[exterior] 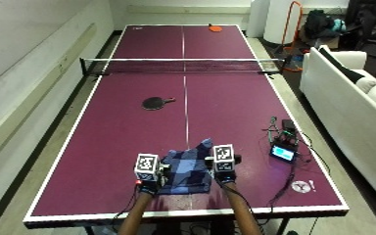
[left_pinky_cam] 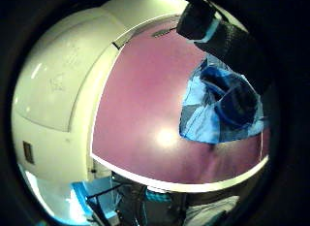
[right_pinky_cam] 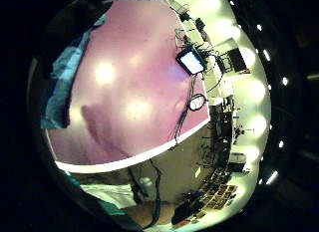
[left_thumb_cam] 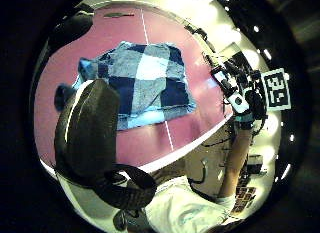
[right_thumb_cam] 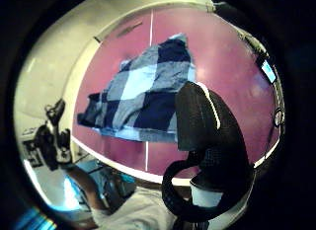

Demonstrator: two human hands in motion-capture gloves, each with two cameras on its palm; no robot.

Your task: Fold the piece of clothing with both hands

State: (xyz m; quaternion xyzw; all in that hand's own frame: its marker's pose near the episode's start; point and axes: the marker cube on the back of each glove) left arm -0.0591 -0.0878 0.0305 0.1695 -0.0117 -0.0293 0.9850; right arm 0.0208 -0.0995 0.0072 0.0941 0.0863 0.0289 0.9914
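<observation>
You are hovering your left hand (exterior: 148, 180) at the checked cloth's (exterior: 187, 172) nine o'clock edge and your right hand (exterior: 223, 172) at three o'clock, fingers apparently uncurled, holding nothing; lying near the table's (exterior: 109, 147) front edge, it looks light and limp, so pinch corners.

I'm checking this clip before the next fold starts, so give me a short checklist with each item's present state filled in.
1. Checked cloth lies on the table, near the person's edge: ok.
2. Left hand at the cloth's left side, right hand at its right: ok.
3. Either hand actually gripping cloth: cannot tell; fingers are hidden in the outside view, and the palm views show cloth close by, not a pinch.
4. Cloth lying flat and squared: not ok; a corner sticks out toward the net.
5. Paddle and small device lie apart from the cloth: ok.
</observation>
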